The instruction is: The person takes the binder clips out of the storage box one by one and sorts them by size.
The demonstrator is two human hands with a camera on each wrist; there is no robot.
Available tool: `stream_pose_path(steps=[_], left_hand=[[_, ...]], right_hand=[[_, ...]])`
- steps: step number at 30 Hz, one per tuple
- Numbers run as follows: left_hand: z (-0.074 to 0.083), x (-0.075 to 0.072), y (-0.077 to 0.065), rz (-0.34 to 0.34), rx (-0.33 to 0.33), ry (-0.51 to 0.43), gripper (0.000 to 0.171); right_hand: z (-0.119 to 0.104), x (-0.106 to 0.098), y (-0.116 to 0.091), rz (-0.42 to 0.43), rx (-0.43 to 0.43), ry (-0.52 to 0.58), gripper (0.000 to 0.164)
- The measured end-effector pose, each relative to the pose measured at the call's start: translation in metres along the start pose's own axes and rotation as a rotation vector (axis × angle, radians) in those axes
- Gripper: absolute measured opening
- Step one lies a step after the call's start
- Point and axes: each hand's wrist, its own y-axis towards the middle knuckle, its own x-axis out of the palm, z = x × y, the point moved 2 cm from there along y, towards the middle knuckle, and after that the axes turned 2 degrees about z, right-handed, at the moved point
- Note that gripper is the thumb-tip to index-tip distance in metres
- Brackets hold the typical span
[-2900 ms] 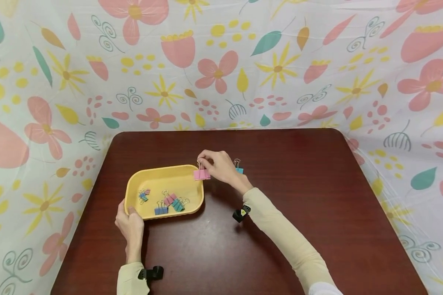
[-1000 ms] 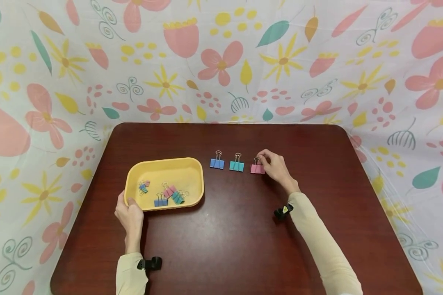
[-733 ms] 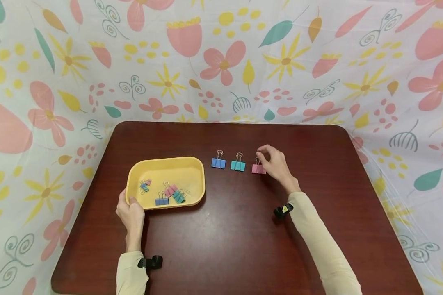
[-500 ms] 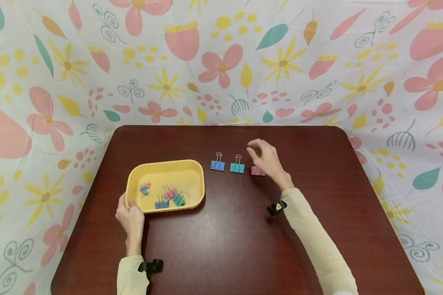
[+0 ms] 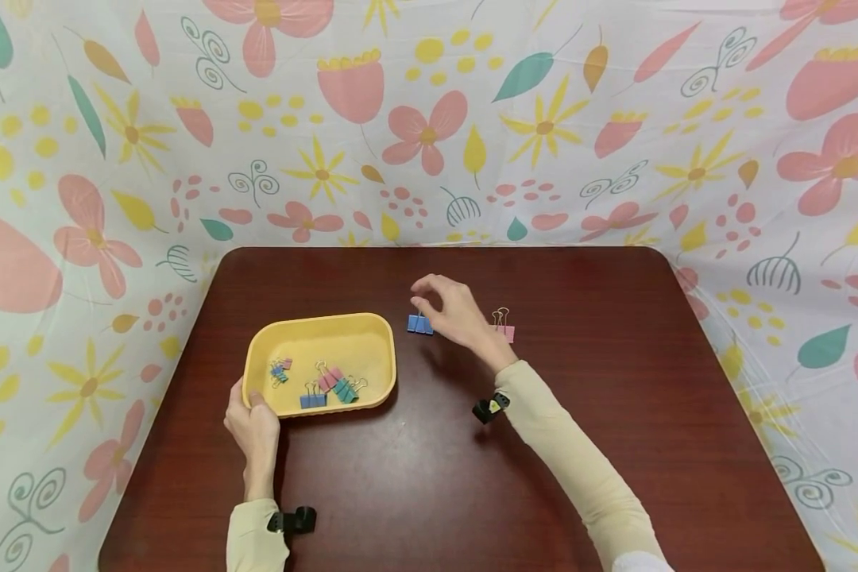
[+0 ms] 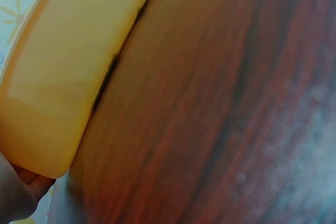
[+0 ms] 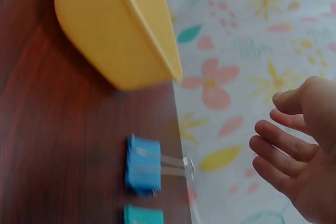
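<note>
My left hand grips the near left corner of a yellow plastic tray, thumb over the rim. Inside lie a blue binder clip, a pink one, a teal one and a cluster of tiny clips. Nothing is held in my right hand, which passes above the table with relaxed, spread fingers. Below its fingertips stands a large blue binder clip; a large pink one is behind the wrist. A teal clip, hidden in the head view, shows in the right wrist view.
The dark brown wooden table has rounded corners, and its far edge meets a floral curtain. A black camera strap sits on each wrist. The tray stands on the table's left half.
My right hand carried the large pink clip from over the tray to the right end of the row, let it go, and moved back left above the row. My left hand stays on the tray.
</note>
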Motion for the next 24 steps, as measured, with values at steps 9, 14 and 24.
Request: stream_pose_path(steps=[9, 14, 24], left_hand=[[-0.002, 0.000, 0.000, -0.001, -0.005, 0.003, 0.040], [-0.002, -0.001, -0.001, 0.005, 0.001, 0.010, 0.039], [-0.001, 0.000, -0.002, -0.003, -0.009, 0.015, 0.040]], right_hand=[[-0.031, 0.038, 0.009, -0.118, -0.035, 0.115, 0.016], [-0.041, 0.048, 0.009, -0.140, -0.046, 0.123, 0.017], [-0.055, 0.072, 0.007, -0.222, -0.064, 0.104, 0.019]])
